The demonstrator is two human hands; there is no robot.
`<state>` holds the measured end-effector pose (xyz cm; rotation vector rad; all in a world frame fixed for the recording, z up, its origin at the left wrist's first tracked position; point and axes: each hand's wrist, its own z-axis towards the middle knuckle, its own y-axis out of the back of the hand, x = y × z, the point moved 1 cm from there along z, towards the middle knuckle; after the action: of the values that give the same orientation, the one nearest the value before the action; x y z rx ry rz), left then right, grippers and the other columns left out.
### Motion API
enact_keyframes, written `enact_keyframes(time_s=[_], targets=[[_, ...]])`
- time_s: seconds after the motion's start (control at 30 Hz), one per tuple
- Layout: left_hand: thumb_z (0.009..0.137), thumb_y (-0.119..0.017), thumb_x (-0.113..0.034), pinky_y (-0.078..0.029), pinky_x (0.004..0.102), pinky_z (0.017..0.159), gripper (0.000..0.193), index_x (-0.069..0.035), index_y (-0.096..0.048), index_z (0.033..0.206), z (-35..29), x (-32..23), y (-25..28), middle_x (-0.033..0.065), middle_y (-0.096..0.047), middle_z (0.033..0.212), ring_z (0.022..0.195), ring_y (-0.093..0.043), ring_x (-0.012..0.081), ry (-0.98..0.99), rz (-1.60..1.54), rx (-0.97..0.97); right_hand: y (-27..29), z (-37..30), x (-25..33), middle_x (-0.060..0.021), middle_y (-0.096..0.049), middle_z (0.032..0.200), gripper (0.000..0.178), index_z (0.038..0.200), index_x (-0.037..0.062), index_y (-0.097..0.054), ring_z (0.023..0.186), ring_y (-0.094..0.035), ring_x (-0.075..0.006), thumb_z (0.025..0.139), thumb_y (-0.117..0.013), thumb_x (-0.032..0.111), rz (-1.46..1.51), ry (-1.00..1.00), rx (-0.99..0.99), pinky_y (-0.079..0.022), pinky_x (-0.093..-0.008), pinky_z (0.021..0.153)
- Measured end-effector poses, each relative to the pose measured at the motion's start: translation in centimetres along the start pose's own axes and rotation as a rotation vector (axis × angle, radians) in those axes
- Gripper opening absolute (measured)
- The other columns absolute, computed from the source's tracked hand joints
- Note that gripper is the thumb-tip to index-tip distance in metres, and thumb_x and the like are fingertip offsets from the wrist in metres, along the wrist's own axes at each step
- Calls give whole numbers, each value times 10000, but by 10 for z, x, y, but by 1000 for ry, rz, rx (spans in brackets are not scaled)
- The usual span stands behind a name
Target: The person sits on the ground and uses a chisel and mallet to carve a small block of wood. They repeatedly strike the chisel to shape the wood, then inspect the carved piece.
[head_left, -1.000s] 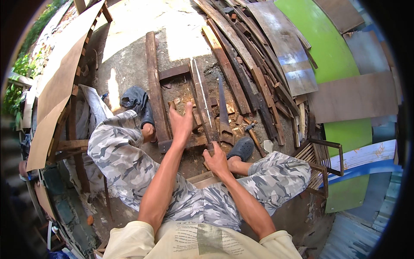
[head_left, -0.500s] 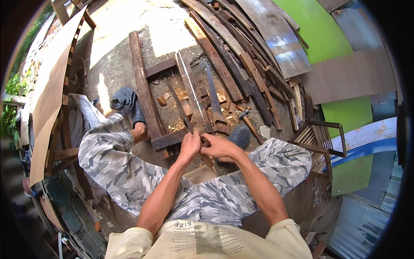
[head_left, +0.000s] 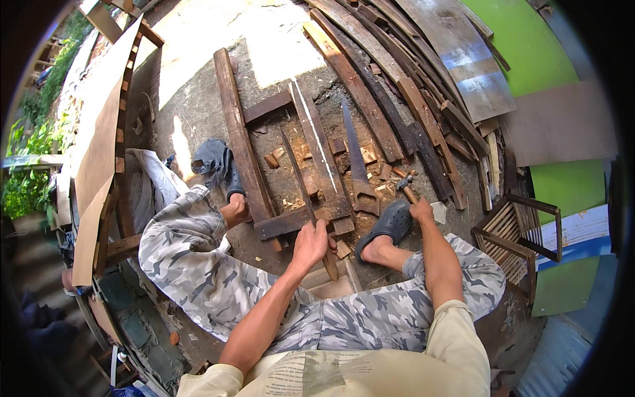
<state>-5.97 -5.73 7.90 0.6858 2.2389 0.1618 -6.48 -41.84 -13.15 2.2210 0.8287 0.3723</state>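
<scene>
My left hand [head_left: 312, 245] is closed round a long, narrow, dark blade-like tool [head_left: 297, 169]; its tapered wooden end [head_left: 331, 266] sticks out below the fist. This tool slants over the near crosspiece of a dark wooden frame [head_left: 235, 126]. Further right, my right hand [head_left: 421, 210] grips the wooden handle of a hammer [head_left: 411, 194], whose metal head points away from me, low over the ground. Inside the frame lies a plank with a white stripe [head_left: 314, 135]. A handsaw [head_left: 355, 155] rests to the right of that plank, handle toward me.
My shod right foot [head_left: 390, 225] stands between my hands; my left foot [head_left: 236, 188] is beside the frame. Long boards [head_left: 397, 79] are stacked at the right. A slatted wooden piece [head_left: 509, 231] stands right of my knee. Wood chips [head_left: 272, 161] litter the ground.
My hands have parted. The right one has moved right and taken hold of the hammer, which lay on the ground; the left keeps the long tool. My right foot shows more.
</scene>
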Motion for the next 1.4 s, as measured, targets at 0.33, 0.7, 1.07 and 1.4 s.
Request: enact_keyframes(time_s=[0.33,0.7,1.07,1.4], targets=[[986,-341,-282,-531,377,681,487,68,-548,1254,-6,-8,2,150,-645,680,655,-688,270,123,-101,-1,-12,35,14,-211,-592,1331,470,1298,67,-558,1251,-559,-381,956,-597,386,-78,126,18,-455,-485,1018],[985,-381,-306,-548,408,627,456,76,-557,1161,-4,1,17,155,-608,670,590,-667,267,90,-128,4,54,-31,113,-261,-687,984,561,1067,-10,-590,911,-672,-414,855,-719,493,465,529,-431,-502,-524,799],[930,-426,-378,-443,507,959,577,158,-594,1063,5,20,48,383,-636,996,1050,-610,498,0,98,-101,49,-176,242,-56,-631,929,863,1499,25,-383,779,-622,-125,784,-849,156,763,1022,559,-543,-273,665],[905,-480,-347,-512,489,709,476,95,-605,777,-5,31,90,259,-640,680,691,-677,421,25,-29,-69,7,-213,250,-68,-592,929,832,1365,0,-379,818,-607,-171,730,-891,163,717,1090,355,-525,-291,707]])
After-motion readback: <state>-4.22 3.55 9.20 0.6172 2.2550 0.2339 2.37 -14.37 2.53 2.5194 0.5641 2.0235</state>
